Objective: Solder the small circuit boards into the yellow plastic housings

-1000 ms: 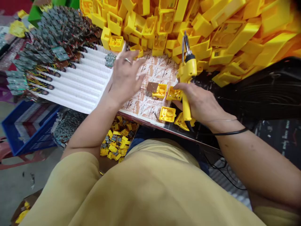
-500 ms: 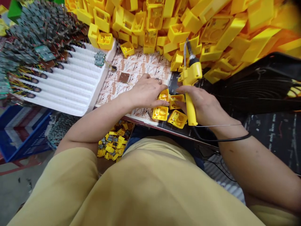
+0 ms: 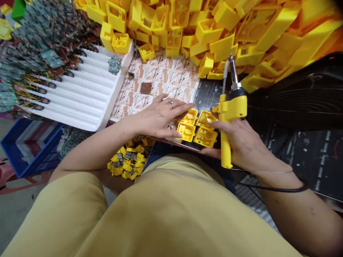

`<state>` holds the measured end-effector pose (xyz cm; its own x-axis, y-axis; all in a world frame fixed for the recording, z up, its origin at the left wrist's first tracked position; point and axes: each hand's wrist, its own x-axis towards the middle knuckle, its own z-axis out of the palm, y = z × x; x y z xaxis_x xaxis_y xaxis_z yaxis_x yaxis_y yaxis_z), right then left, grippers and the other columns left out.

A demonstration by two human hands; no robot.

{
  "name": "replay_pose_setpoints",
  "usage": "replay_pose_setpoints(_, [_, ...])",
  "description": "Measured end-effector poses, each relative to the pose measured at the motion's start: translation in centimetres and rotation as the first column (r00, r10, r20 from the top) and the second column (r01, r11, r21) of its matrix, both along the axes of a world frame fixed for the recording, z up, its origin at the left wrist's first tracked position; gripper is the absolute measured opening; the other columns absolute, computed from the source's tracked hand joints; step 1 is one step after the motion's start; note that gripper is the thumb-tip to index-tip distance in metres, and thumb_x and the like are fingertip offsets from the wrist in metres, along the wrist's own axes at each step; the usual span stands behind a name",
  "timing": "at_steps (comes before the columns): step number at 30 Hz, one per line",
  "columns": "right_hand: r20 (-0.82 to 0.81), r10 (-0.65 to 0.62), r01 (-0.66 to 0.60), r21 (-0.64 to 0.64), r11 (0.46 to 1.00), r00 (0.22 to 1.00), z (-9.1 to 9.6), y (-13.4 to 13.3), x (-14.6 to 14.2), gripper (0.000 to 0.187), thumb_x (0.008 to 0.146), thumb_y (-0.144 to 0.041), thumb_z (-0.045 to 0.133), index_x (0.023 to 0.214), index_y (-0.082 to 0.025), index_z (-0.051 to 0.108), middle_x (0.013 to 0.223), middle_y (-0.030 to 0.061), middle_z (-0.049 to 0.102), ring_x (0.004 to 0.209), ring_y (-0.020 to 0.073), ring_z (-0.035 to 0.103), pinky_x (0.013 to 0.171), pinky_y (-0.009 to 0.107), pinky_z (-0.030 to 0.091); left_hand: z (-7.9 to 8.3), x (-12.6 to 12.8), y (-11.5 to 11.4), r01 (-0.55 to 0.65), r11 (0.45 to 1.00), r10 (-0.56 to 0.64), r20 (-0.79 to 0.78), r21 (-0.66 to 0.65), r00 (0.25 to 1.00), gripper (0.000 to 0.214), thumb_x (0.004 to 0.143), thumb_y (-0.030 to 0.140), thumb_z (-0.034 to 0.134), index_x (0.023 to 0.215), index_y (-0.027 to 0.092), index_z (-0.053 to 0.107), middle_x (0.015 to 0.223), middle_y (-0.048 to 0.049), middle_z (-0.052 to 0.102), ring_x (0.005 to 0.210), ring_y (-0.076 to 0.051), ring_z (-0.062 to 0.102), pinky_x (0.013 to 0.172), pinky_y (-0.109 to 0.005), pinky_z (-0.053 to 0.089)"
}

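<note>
Four-square in front of me, several open yellow plastic cases [image 3: 205,137] sit tight together at the table's front edge. My left hand [image 3: 158,116] lies at their left side with fingers spread, its index finger along the back case and its thumb at the front one. My right hand [image 3: 237,141] holds a yellow soldering gun [image 3: 232,108] by the handle, its metal tip pointing up and away from the cases. The right thumb and fingers also reach the right-hand cases. A small brown board [image 3: 146,87] lies beyond my left hand.
A heap of yellow cases [image 3: 209,30] fills the back. On the left, a white foam tray [image 3: 88,89] bears piled circuit boards [image 3: 50,32]. A blue crate [image 3: 29,146] stands below it. A black fan-like housing [image 3: 308,96] is at right. More yellow parts [image 3: 127,160] lie below the table.
The cases have been brought into a neater, tighter square. My right hand and the soldering gun have moved right and toward me. My left hand's fingers have spread and shifted left.
</note>
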<state>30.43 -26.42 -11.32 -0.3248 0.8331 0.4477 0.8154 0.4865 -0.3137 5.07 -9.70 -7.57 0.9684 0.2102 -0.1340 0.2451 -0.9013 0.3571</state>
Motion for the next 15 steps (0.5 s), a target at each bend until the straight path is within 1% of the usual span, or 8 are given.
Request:
replay_pose_setpoints(2, [-0.008, 0.012, -0.012, 0.004, 1.000, 1.000, -0.2, 0.5, 0.1, 0.062, 0.095, -0.059, 0.067, 0.139, -0.020, 0.047, 0.114, 0.0149, 0.067, 0.105, 0.0301, 0.067, 0.091, 0.047, 0.059, 0.2, 0.4, 0.0, 0.005, 1.000, -0.006, -0.017, -0.021, 1.000, 0.087, 0.097, 0.066, 0.057, 0.166, 0.019, 0.031, 0.161, -0.0180, 0.051, 0.149, -0.034, 0.048, 0.132, -0.061, 0.016])
replay_pose_setpoints(4, [-0.035, 0.012, -0.012, 0.021, 1.000, 0.999, -0.2, 0.7, 0.3, 0.066, 0.093, -0.065, 0.067, 0.139, -0.022, 0.049, 0.115, 0.0143, 0.067, 0.106, 0.0319, 0.067, 0.096, 0.052, 0.058, 0.9, 0.5, 0.5, -0.020, 0.999, 0.020, -0.012, -0.042, 1.000, 0.081, 0.100, 0.064, 0.053, 0.164, 0.019, 0.034, 0.160, -0.0169, 0.053, 0.149, -0.032, 0.050, 0.133, -0.060, 0.013])
replay_pose_setpoints(6, [-0.077, -0.021, 0.025, 0.042, 0.999, 0.997, 0.0, 0.3, 0.5, 0.069, 0.088, -0.068, 0.071, 0.138, -0.024, 0.051, 0.116, 0.0133, 0.068, 0.109, 0.0342, 0.067, 0.100, 0.057, 0.057, 1.6, 0.1, 1.3, -0.071, 0.995, 0.072, 0.012, -0.068, 0.997, 0.070, 0.104, 0.056, 0.047, 0.164, 0.021, 0.036, 0.157, -0.0151, 0.057, 0.148, -0.029, 0.052, 0.133, -0.061, 0.012])
replay_pose_setpoints(8, [-0.141, -0.093, 0.103, 0.063, 0.993, 0.986, 0.2, -0.4, 0.4, 0.065, 0.087, -0.054, 0.079, 0.139, -0.026, 0.052, 0.121, 0.0130, 0.068, 0.114, 0.0341, 0.068, 0.100, 0.053, 0.059, 2.0, -0.5, 2.1, -0.108, 0.991, 0.109, 0.018, -0.078, 0.994, 0.061, 0.104, 0.041, 0.048, 0.161, 0.023, 0.040, 0.154, -0.0134, 0.060, 0.145, -0.028, 0.055, 0.132, -0.062, 0.016])
replay_pose_setpoints(10, [-0.219, -0.176, 0.195, 0.070, 0.978, 0.960, 0.3, -1.1, -0.2, 0.063, 0.085, -0.038, 0.084, 0.139, -0.027, 0.053, 0.126, 0.0122, 0.069, 0.116, 0.0324, 0.068, 0.099, 0.049, 0.061, 1.8, -0.8, 2.5, -0.108, 0.993, 0.109, 0.012, -0.046, 0.994, 0.059, 0.098, 0.030, 0.053, 0.156, 0.026, 0.047, 0.151, -0.0113, 0.063, 0.142, -0.028, 0.058, 0.131, -0.063, 0.020])
replay_pose_setpoints(11, [-0.246, -0.200, 0.223, 0.072, 0.972, 0.948, 0.2, -1.3, -0.5, 0.064, 0.085, -0.035, 0.084, 0.140, -0.027, 0.053, 0.126, 0.0118, 0.069, 0.117, 0.0322, 0.068, 0.099, 0.049, 0.061, 1.4, -0.8, 2.5, -0.111, 0.994, 0.111, 0.013, -0.012, 0.994, 0.058, 0.095, 0.026, 0.055, 0.153, 0.027, 0.051, 0.147, -0.0098, 0.067, 0.139, -0.028, 0.060, 0.130, -0.063, 0.022])
replay_pose_setpoints(13, [-0.250, -0.191, 0.220, 0.095, 0.971, 0.949, 0.1, -1.3, -1.4, 0.065, 0.083, -0.040, 0.086, 0.138, -0.026, 0.054, 0.120, 0.0105, 0.070, 0.114, 0.0324, 0.069, 0.097, 0.051, 0.062, 0.5, -0.6, 2.4, -0.148, 0.986, 0.144, 0.049, 0.079, 0.988, 0.049, 0.093, 0.022, 0.054, 0.140, 0.027, 0.063, 0.130, -0.0068, 0.076, 0.126, -0.026, 0.067, 0.130, -0.063, 0.024])
replay_pose_setpoints(15, [-0.212, -0.146, 0.175, 0.127, 0.976, 0.966, 0.0, -0.9, -2.1, 0.064, 0.083, -0.047, 0.085, 0.135, -0.025, 0.054, 0.115, 0.0098, 0.069, 0.111, 0.0317, 0.069, 0.096, 0.052, 0.062, 0.0, -0.7, 2.7, -0.226, 0.968, 0.212, 0.121, 0.109, 0.970, 0.038, 0.094, 0.024, 0.051, 0.126, 0.025, 0.071, 0.114, -0.0043, 0.080, 0.110, -0.023, 0.072, 0.128, -0.059, 0.031])
